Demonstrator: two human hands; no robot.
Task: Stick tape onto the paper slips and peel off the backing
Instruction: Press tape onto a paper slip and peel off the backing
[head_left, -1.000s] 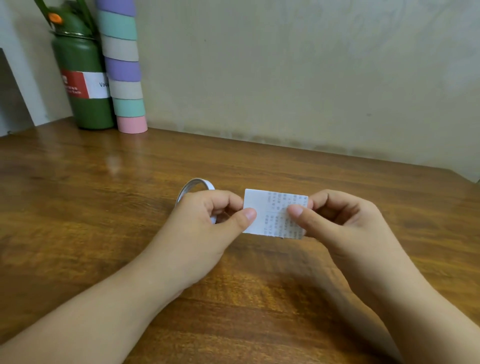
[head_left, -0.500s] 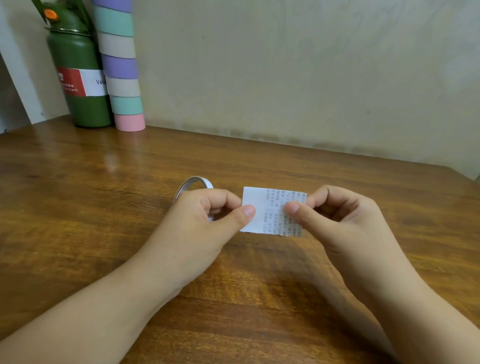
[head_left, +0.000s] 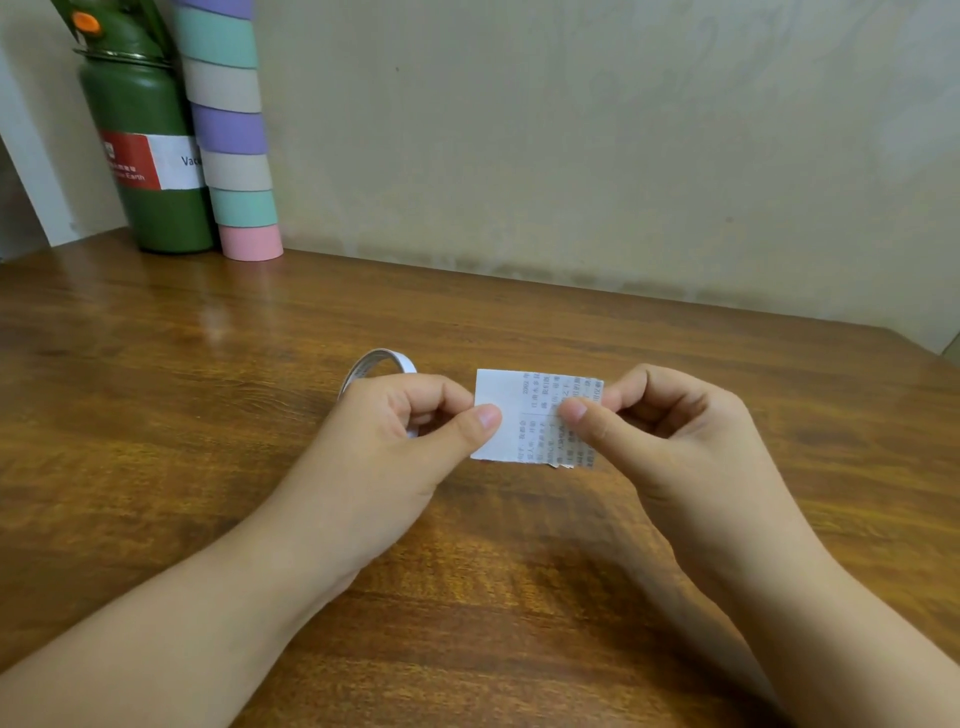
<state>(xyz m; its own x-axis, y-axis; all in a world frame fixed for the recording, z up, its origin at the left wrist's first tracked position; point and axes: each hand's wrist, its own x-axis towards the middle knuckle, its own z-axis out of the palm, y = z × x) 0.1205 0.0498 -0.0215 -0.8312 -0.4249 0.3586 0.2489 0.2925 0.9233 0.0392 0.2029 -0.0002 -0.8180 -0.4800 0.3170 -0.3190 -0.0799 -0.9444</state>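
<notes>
A small stack of white paper slips with printed text is held upright just above the wooden table. My left hand pinches its left edge between thumb and forefinger. My right hand pinches its right part, the thumb lying across the printed face. A thin white roll of tape sticks out behind my left hand; most of the ring is hidden by the fingers.
A green flask with a red and white label stands at the back left against the wall. Beside it rises a tall stack of pastel tape rolls. The table's right edge runs near the frame's right side.
My right thumb has slid leftward over the slips, covering more of the printed face. The slips now stand a little more upright. My left hand has barely moved.
</notes>
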